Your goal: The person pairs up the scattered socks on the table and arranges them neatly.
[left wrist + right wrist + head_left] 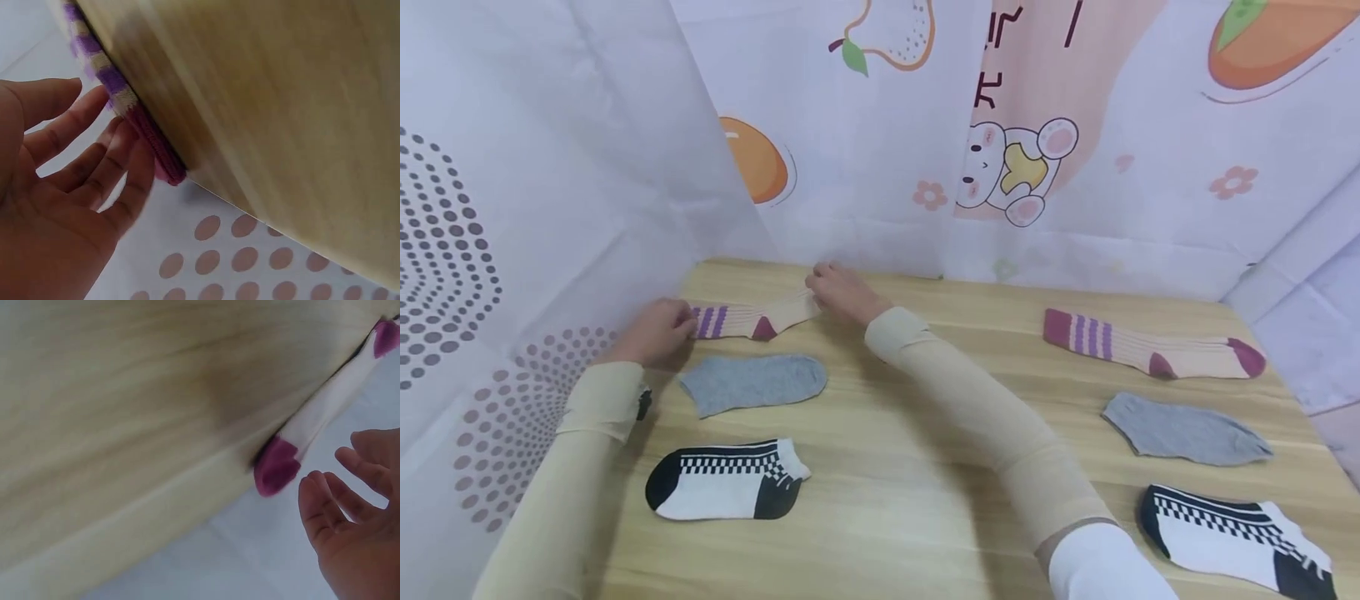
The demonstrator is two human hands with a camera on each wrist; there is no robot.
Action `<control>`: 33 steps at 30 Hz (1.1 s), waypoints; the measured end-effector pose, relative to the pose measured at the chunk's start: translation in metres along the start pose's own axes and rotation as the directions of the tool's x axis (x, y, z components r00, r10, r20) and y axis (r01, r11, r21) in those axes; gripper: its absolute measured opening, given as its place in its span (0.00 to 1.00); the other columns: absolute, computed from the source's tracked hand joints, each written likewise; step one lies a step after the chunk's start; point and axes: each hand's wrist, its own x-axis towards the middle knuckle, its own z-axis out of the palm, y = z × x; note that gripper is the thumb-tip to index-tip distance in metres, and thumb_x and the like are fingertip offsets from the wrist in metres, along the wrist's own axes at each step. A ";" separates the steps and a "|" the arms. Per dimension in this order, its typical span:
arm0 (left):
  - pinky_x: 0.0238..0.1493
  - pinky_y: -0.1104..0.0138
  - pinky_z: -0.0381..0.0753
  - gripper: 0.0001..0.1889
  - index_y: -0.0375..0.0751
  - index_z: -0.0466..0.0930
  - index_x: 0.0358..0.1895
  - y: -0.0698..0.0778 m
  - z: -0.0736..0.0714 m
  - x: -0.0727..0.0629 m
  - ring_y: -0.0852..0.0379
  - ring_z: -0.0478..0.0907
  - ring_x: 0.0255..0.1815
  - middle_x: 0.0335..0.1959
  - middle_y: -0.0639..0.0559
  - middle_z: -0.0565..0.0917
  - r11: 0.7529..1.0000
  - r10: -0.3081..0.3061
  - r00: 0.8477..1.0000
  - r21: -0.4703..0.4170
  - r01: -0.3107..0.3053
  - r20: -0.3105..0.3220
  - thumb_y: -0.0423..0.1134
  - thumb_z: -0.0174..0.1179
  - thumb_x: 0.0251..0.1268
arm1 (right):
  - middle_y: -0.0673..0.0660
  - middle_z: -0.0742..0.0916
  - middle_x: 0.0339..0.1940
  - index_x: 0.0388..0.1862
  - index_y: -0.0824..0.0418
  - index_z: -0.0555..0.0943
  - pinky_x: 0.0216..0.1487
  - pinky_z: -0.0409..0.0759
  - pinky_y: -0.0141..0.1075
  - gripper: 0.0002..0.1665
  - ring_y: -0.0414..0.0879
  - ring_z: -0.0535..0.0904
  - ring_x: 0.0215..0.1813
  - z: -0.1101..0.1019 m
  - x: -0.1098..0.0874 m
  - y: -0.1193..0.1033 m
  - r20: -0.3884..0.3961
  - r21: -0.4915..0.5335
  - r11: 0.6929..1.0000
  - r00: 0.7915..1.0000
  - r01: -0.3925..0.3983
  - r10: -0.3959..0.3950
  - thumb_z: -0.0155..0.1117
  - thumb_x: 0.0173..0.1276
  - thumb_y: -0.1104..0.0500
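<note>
A cream sock with purple stripes and a maroon heel [741, 322] lies at the far left of the table. My left hand [657, 332] is at its cuff; in the left wrist view, the fingertips touch the maroon cuff [153, 140] while the thumb stays apart. At the other end, my right hand [848, 292] is beside the toe. The right wrist view shows its loosely bent fingers [319, 509] just off the maroon toe [276, 469], holding nothing. Nearest below this sock lies a grey ankle sock [756, 383].
A black-and-white checkered sock [722, 481] lies front left. Along the right side are a matching striped sock [1127, 346], another grey sock [1187, 429] and another checkered sock [1232, 537]. White printed curtains [865, 150] hang at the wooden table's [887, 500] back and left edges.
</note>
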 end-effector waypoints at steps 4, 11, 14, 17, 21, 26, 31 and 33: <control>0.38 0.50 0.75 0.06 0.31 0.75 0.35 0.000 0.007 0.007 0.44 0.75 0.33 0.29 0.40 0.78 0.999 -0.014 1.000 0.033 0.014 0.007 0.31 0.55 0.69 | 0.61 0.79 0.60 0.66 0.65 0.72 0.66 0.70 0.39 0.23 0.53 0.74 0.64 0.015 0.007 0.002 0.058 0.068 0.993 0.994 -0.096 0.092 0.57 0.74 0.62; 0.39 0.51 0.76 0.08 0.26 0.74 0.43 0.004 0.005 0.005 0.42 0.77 0.35 0.32 0.37 0.79 0.996 -0.062 0.998 -0.064 0.062 0.002 0.30 0.58 0.66 | 0.62 0.77 0.59 0.63 0.67 0.69 0.66 0.71 0.39 0.18 0.52 0.73 0.63 0.032 0.004 0.013 0.085 0.287 0.926 0.970 -0.244 0.229 0.46 0.78 0.64; 0.38 0.54 0.76 0.17 0.23 0.71 0.53 0.000 0.000 0.001 0.45 0.79 0.32 0.29 0.39 0.81 0.984 -0.099 0.995 -0.143 0.103 0.029 0.31 0.60 0.67 | 0.60 0.78 0.52 0.54 0.66 0.72 0.61 0.73 0.40 0.12 0.51 0.74 0.56 0.028 0.003 0.013 0.103 0.366 0.892 0.964 -0.266 0.245 0.46 0.78 0.64; 0.41 0.53 0.75 0.23 0.24 0.68 0.60 -0.006 -0.003 0.000 0.47 0.79 0.33 0.28 0.43 0.82 0.982 -0.108 0.992 -0.150 0.118 0.071 0.34 0.60 0.69 | 0.60 0.79 0.49 0.52 0.67 0.74 0.59 0.74 0.40 0.10 0.51 0.74 0.53 0.024 0.004 0.013 0.124 0.370 0.887 0.961 -0.274 0.245 0.48 0.77 0.65; 0.47 0.48 0.75 0.23 0.26 0.69 0.59 -0.008 -0.005 0.005 0.42 0.79 0.40 0.35 0.37 0.83 0.982 -0.132 0.983 -0.121 0.147 0.124 0.38 0.60 0.69 | 0.62 0.79 0.51 0.56 0.69 0.73 0.60 0.75 0.41 0.14 0.52 0.75 0.55 0.021 0.002 0.015 0.138 0.335 0.900 0.959 -0.279 0.246 0.49 0.76 0.65; 0.43 0.53 0.77 0.16 0.29 0.71 0.49 0.002 -0.006 0.017 0.41 0.78 0.41 0.40 0.33 0.81 0.980 -0.129 0.980 -0.133 0.149 0.153 0.37 0.62 0.67 | 0.61 0.78 0.48 0.51 0.67 0.74 0.54 0.77 0.41 0.10 0.52 0.74 0.51 0.014 -0.004 0.020 0.112 0.305 0.900 0.951 -0.310 0.290 0.51 0.73 0.66; 0.37 0.58 0.73 0.11 0.31 0.71 0.36 0.004 -0.008 0.016 0.44 0.75 0.35 0.30 0.39 0.79 0.990 -0.084 0.992 -0.103 0.094 0.095 0.31 0.65 0.61 | 0.59 0.76 0.44 0.41 0.65 0.76 0.46 0.76 0.39 0.03 0.49 0.71 0.45 0.007 -0.005 0.017 0.094 0.352 0.885 0.952 -0.305 0.291 0.54 0.72 0.67; 0.41 0.55 0.74 0.10 0.32 0.71 0.35 0.001 -0.009 0.010 0.43 0.74 0.38 0.33 0.39 0.77 0.991 -0.094 0.993 -0.086 0.100 0.068 0.30 0.65 0.60 | 0.59 0.78 0.42 0.40 0.65 0.76 0.46 0.76 0.38 0.03 0.48 0.72 0.43 0.007 -0.003 0.014 0.081 0.353 0.890 0.958 -0.287 0.276 0.54 0.73 0.68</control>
